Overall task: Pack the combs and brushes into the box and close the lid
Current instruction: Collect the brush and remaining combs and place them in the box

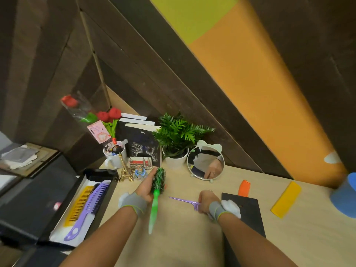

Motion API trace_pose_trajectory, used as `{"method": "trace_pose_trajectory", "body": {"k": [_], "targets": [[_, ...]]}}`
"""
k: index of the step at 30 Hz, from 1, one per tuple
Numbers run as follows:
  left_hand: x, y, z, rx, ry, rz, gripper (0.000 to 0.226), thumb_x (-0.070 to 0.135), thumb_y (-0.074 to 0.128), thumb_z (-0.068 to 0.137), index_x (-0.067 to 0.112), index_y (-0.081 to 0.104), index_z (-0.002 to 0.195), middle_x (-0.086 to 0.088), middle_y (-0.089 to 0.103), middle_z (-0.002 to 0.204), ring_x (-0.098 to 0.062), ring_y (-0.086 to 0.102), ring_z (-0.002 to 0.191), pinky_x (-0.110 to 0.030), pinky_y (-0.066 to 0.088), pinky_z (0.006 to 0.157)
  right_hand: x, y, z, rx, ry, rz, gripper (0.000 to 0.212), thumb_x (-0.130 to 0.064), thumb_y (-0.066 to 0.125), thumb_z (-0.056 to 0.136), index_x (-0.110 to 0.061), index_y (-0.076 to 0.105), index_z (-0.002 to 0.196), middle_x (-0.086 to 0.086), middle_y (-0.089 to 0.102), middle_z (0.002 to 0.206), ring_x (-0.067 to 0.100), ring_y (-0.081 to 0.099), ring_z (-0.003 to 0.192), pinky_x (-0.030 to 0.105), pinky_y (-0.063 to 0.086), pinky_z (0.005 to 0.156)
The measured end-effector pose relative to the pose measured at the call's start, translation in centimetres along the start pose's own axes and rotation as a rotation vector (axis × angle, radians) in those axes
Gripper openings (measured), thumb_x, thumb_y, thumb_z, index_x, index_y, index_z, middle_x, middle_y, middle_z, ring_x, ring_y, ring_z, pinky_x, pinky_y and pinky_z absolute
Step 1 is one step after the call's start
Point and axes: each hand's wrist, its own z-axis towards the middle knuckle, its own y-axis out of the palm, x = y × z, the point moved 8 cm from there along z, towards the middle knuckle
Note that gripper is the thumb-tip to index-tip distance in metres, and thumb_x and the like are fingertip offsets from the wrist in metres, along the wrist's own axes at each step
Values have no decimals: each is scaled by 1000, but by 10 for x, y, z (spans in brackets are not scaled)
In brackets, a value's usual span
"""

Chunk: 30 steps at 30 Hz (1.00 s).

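My left hand (146, 187) holds a green round brush (158, 186) over the wooden table, bristle head up and green handle pointing toward me. My right hand (207, 199) grips a purple tail comb (185, 201), its thin tail pointing left. The open black box (112, 187) lies at the left; inside it a yellow comb (79, 203) and a purple wide-tooth comb (87, 207) rest on white lining. A black lid (248, 211) lies flat under my right wrist. An orange comb (244, 187) and a yellow comb (286, 199) lie at the right.
At the back of the table (183, 237) stand a white mug (114, 157), a small tower model (125, 168), souvenirs, a book, a potted fern (177, 149) and a round mirror (205, 162). A blue object (344, 195) sits at the right edge.
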Motion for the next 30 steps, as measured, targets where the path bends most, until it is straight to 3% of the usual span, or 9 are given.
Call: {"method": "trace_pose_trajectory", "body": {"k": [8, 12, 15, 17, 20, 22, 24, 27, 30], "targets": [[-25, -1, 0, -62, -268, -85, 50, 48, 42, 92, 2, 55, 77, -19, 66, 50, -25, 64, 38, -35, 55, 40, -20, -15, 4, 120, -103, 160, 13, -16, 69, 72, -23, 60, 77, 10, 66, 112, 26, 64, 104, 29, 51, 84], [-33, -2, -5, -85, -341, -5, 55, 51, 40, 92, 1, 55, 74, -17, 64, 51, -25, 64, 41, -33, 56, 44, -21, -31, 6, 194, -86, 570, 33, -10, 73, 72, -26, 48, 55, 4, 60, 70, 18, 56, 70, 24, 44, 65], [-31, -3, -8, -79, -364, 8, 55, 50, 41, 92, 0, 55, 73, -18, 63, 53, -26, 62, 48, -35, 56, 44, -26, -41, 6, 146, -110, 967, 34, 10, 69, 74, -15, 51, 60, -4, 53, 43, 7, 52, 36, 16, 43, 43], [-29, -2, -11, -79, -375, -12, 53, 46, 39, 94, -1, 54, 75, -19, 64, 51, -26, 65, 43, -38, 55, 41, -33, -49, 2, 144, -163, 1080, 32, 14, 66, 75, -12, 54, 63, -6, 54, 33, -1, 53, 29, 11, 42, 36], [-28, 3, -13, -81, -394, -58, 51, 42, 37, 96, -2, 54, 77, -21, 64, 50, -27, 65, 39, -40, 54, 39, -50, -58, -4, 165, -284, 1061, 12, 14, 68, 74, 3, 65, 75, 2, 68, 63, -7, 58, 42, 8, 49, 51], [-26, 5, -14, -90, -395, -35, 50, 42, 38, 96, -1, 55, 77, -19, 65, 56, -26, 65, 45, -38, 55, 41, -61, -60, -8, 194, -367, 1070, 21, 20, 62, 75, 21, 64, 96, 16, 65, 96, -7, 65, 58, 7, 53, 63], [-24, 9, -15, -102, -381, 22, 50, 43, 37, 96, 0, 54, 79, -15, 61, 72, -24, 61, 63, -36, 55, 43, -71, -58, -12, 183, -429, 1055, 26, 22, 58, 76, 26, 60, 102, 28, 62, 112, 14, 69, 85, 7, 54, 71], [-20, 16, -18, -135, -341, 47, 51, 47, 36, 95, 2, 55, 78, -13, 59, 70, -22, 51, 69, -35, 56, 45, -79, -51, -18, 134, -473, 1048, 20, 23, 54, 78, 28, 61, 97, 36, 60, 119, 38, 60, 113, 10, 52, 83], [-14, 26, -21, -222, -264, 103, 52, 55, 37, 91, 10, 59, 76, -6, 62, 54, -20, 56, 54, -29, 52, 50, -80, -47, -23, 109, -475, 1042, 17, 18, 55, 81, 27, 63, 93, 36, 62, 115, 26, 69, 98, 12, 52, 85]]}}
